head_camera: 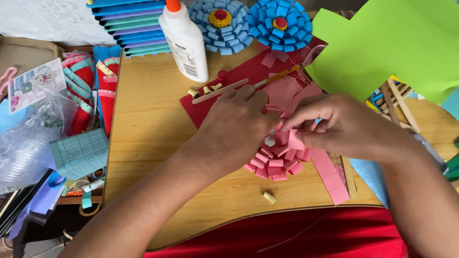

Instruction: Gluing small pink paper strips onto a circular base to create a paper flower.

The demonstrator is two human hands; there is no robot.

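A half-built pink paper flower (276, 160) of folded loops lies on the wooden table (153, 119). My left hand (236, 126) rests on its left side, pressing it down. My right hand (330, 124) pinches a pink folded paper strip (292, 140) at the flower's top right. Loose pink paper squares (287, 91) lie on a red sheet (244, 79) just behind the hands.
A white glue bottle (184, 40) with an orange cap stands at the back, two finished blue paper flowers (248, 24) beside it. A wooden stick (220, 91) and a pencil (277, 76) lie on the red sheet. Green paper (387, 43) fills the right. Clutter fills a tray on the left.
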